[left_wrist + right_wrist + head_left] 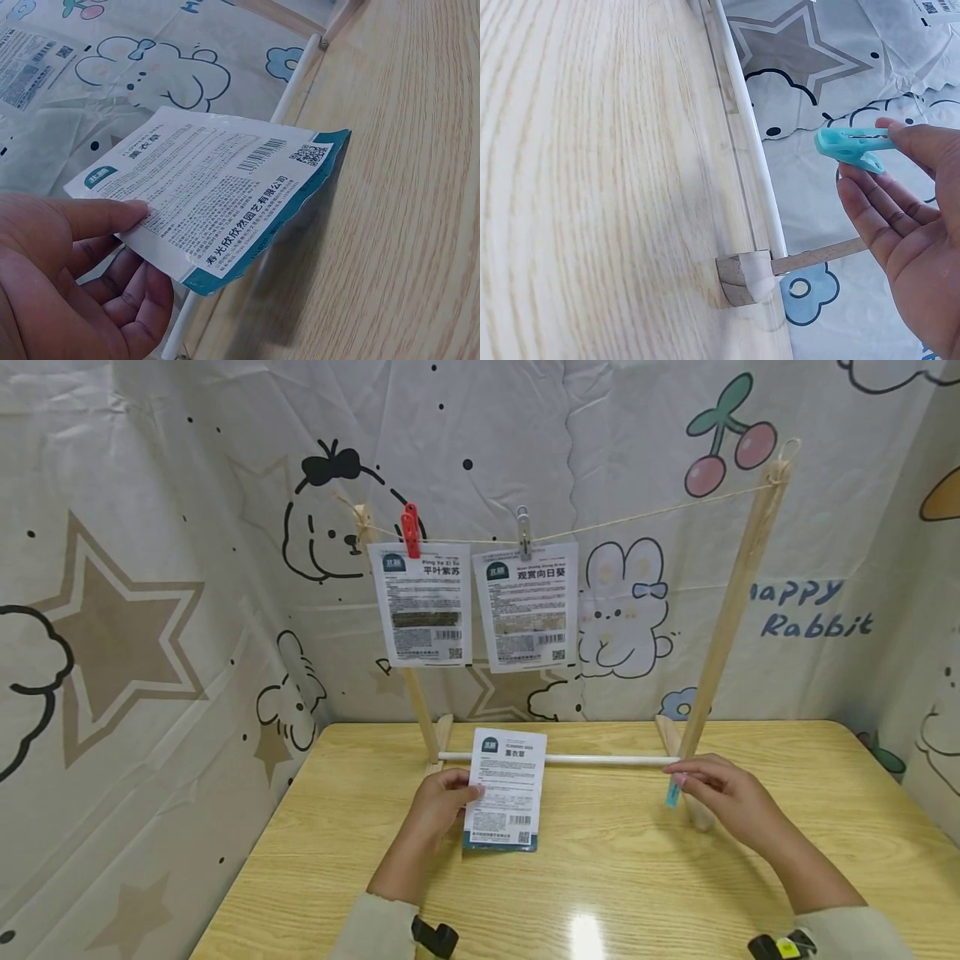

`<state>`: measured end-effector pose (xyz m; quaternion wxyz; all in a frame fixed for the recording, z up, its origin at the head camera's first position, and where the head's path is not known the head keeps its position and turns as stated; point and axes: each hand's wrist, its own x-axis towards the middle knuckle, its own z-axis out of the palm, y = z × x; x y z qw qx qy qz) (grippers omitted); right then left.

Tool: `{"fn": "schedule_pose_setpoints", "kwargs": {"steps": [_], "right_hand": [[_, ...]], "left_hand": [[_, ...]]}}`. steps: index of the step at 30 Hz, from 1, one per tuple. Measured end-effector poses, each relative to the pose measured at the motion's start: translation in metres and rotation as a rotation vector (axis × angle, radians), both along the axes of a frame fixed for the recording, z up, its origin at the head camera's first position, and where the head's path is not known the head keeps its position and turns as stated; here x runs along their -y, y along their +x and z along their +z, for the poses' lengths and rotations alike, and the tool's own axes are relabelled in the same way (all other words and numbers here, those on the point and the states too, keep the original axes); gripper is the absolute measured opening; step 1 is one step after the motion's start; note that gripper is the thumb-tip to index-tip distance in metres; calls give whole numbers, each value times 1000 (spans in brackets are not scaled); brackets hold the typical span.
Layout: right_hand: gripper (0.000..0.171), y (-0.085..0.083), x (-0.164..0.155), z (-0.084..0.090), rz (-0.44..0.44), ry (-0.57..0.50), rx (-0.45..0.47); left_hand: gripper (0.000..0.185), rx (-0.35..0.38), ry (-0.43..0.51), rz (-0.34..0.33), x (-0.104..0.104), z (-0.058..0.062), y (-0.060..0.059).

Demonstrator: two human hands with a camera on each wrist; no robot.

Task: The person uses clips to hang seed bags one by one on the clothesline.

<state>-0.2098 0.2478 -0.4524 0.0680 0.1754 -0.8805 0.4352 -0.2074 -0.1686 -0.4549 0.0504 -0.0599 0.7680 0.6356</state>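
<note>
My left hand (441, 802) pinches a white seed packet (506, 788) with a teal bottom edge by its left side, thumb on top (105, 217), and holds it just above the wooden table (600, 877). My right hand (716, 793) pinches a light blue clothespin (672, 792) beside the right post (731, 602) of a small wooden drying rack; the clothespin (849, 147) sits between thumb and fingers. On the rack's string (652, 512) hang two white seed packets, one (424, 603) under a red clothespin (410, 530), the other (529, 606) under a grey clothespin (523, 533).
A white crossbar (600, 760) joins the rack's feet low over the table. A cartoon-printed cloth (150, 610) closes off the back and both sides. The string's right half carries nothing.
</note>
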Motion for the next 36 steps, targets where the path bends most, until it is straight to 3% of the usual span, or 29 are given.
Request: {"fn": "schedule_pose_setpoints", "kwargs": {"steps": [36], "right_hand": [[23, -5, 8, 38, 16, 11, -88]], "left_hand": [[24, -43, -36, -7, -7, 9, 2]]}}
